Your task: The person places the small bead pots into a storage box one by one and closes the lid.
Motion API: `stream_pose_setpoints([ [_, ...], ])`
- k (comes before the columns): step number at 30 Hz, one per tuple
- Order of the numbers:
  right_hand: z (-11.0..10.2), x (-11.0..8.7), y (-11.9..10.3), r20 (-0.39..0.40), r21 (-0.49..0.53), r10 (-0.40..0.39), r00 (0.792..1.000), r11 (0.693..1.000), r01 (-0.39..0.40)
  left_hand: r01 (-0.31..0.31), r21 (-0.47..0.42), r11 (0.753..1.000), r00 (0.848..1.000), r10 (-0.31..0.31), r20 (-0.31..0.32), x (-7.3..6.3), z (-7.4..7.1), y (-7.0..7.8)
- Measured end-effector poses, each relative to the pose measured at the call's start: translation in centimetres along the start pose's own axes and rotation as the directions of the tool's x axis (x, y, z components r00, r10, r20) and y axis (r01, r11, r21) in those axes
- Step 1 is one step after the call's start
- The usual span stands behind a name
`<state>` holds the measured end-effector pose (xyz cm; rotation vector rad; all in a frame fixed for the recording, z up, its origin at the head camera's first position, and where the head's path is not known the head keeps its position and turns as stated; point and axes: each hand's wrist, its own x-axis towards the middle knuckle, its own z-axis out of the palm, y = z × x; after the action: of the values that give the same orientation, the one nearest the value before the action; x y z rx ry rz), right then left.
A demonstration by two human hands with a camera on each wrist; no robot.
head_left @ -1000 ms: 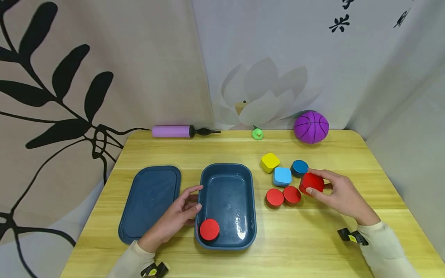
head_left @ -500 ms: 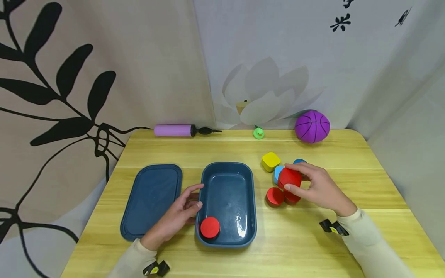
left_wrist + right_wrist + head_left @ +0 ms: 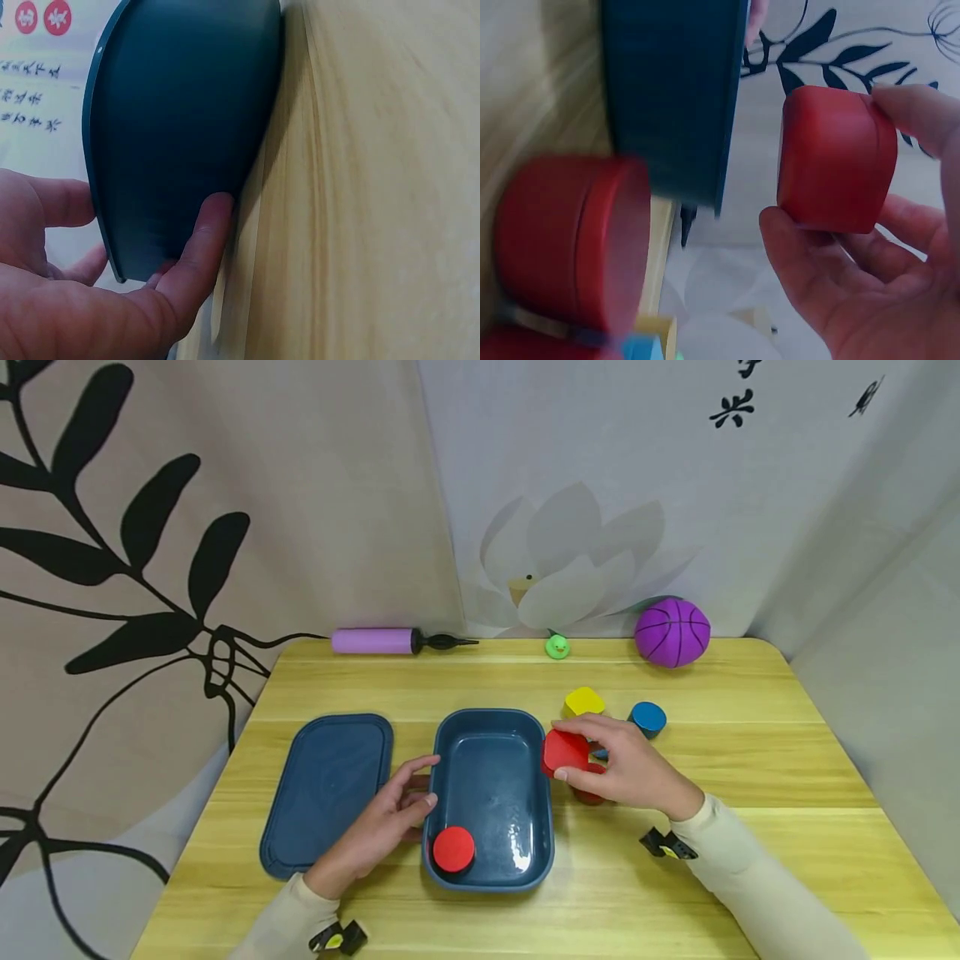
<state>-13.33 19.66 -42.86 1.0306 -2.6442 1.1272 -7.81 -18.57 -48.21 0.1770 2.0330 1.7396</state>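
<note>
My right hand (image 3: 637, 768) pinches a red rounded-square box (image 3: 566, 750) between thumb and fingers. In the head view it overlaps the right rim of a dark blue rectangular container (image 3: 495, 777); the right wrist view shows the red box (image 3: 836, 161) held clear of the table, beside the container's wall (image 3: 671, 97). My left hand (image 3: 378, 827) touches the container's left side, its fingers at the rim and against the outer wall (image 3: 172, 135). A red round box (image 3: 453, 849) sits in the container's near left corner.
A dark blue lid (image 3: 326, 793) lies left of the container. Right of it stand a yellow box (image 3: 583, 700), a blue round box (image 3: 647, 718) and a partly hidden red round box (image 3: 588, 787). Along the back are a purple pump (image 3: 375, 641), a green duck (image 3: 557, 647) and a purple ball (image 3: 672, 632).
My right hand has carried the red rounded-square box leftward from the right side of the group, over the other boxes, to the container's right rim. The left hand has stayed at the container.
</note>
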Motion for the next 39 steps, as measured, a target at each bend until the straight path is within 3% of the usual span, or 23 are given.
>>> stream_pose_setpoints([
  [7, 2.6, 1.1, -1.3, 0.070, 0.081, -0.038, 0.997, 0.996, 0.032, 0.001, -0.008, 1.000, 1.000, -0.001, -0.001, 0.0, 0.0, 0.0],
  [15, 5.1, 1.8, -3.0, 0.188, 0.073, -0.059, 0.980, 0.996, 0.046, 0.003, -0.009, 1.000, 1.000, -0.003, -0.004, 0.1, -0.1, -0.1],
  [23, 7.5, 1.9, -4.3, 0.305, 0.014, -0.116, 0.945, 0.993, 0.118, 0.001, -0.024, 1.000, 1.000, -0.001, 0.002, 0.3, 0.0, -0.2],
  [31, 8.9, 1.3, -4.8, 0.341, -0.085, -0.172, 0.924, 0.973, 0.213, -0.008, -0.014, 1.000, 1.000, 0.008, 0.019, 0.2, -0.2, -0.3],
  [39, 9.2, 1.1, -5.3, 0.428, -0.146, -0.103, 0.898, 0.972, 0.182, -0.012, -0.028, 1.000, 1.000, 0.013, 0.016, 0.2, -0.2, -0.4],
])
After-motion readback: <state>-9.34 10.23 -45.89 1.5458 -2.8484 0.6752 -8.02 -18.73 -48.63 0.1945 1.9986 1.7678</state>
